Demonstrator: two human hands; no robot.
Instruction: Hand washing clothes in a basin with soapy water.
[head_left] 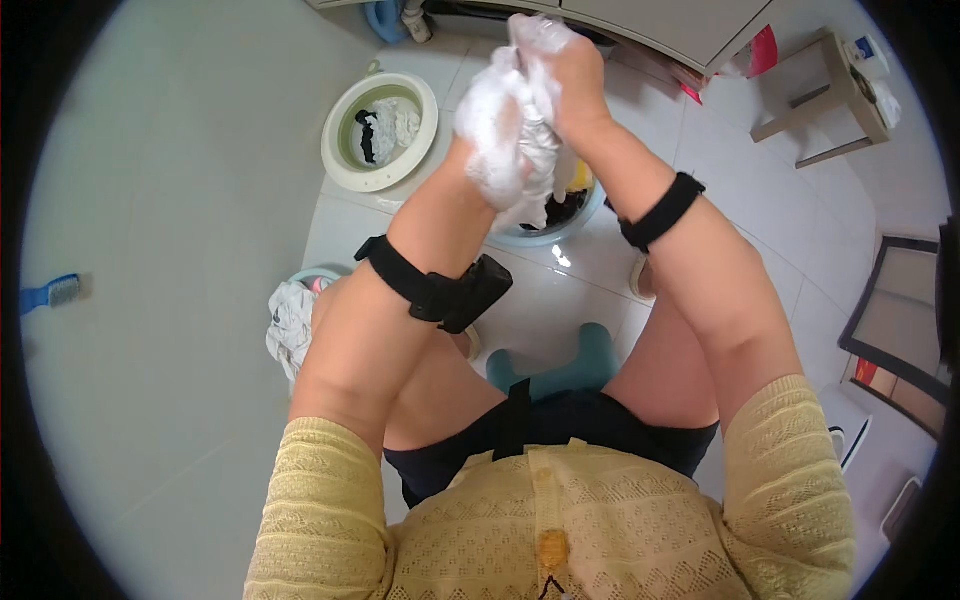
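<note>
Thick white suds cover my left hand (492, 125), whose fingers are closed on a bunched, wet white cloth (541, 165). My right hand (577, 78) grips the same cloth from the other side, foam over its fingers. The two hands are close together at the top of the view, and the suds hide most fingertips. Folds of the cloth hang down over a light blue basin (545, 238). Inside that basin lie dark fabric (567, 209) and something yellow (580, 176), both partly hidden by my arms and the cloth.
At the far left stands a pale green basin (332, 150) with white and black cloth in it. White fabric (291, 325) spills over another basin by my left leg. A blue brush (52, 294) is at the left wall, a stool (815, 105) at far right, a cabinet (670, 25) ahead.
</note>
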